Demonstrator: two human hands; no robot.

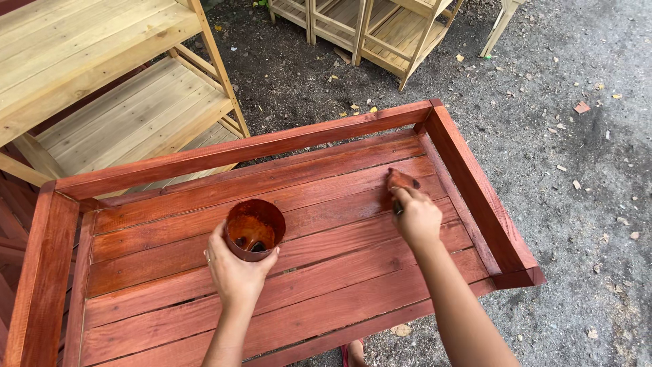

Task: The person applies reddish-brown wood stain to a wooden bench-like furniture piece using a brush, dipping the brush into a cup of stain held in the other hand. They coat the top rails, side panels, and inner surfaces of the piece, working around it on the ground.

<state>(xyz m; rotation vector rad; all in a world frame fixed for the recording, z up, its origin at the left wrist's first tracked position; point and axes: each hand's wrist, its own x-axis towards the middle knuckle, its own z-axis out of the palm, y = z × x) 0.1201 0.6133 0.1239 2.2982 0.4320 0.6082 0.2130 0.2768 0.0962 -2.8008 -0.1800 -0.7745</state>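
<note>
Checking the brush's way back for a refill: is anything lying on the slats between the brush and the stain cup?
Nothing visible: only bare stained slats lie between the brush in the right hand and the cup in the left hand.

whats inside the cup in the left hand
The cup in the left hand shows a stain-coated wall and a shallow reddish-brown pool. The near rim hides part of the bottom.

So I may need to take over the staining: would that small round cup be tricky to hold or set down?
Probably slippery: the cup is smeared with reddish stain inside and out, and the left hand grips it from below. It looks light, holding only a little liquid. Set on the slatted tray top, it might tip or leave a ring.
</note>
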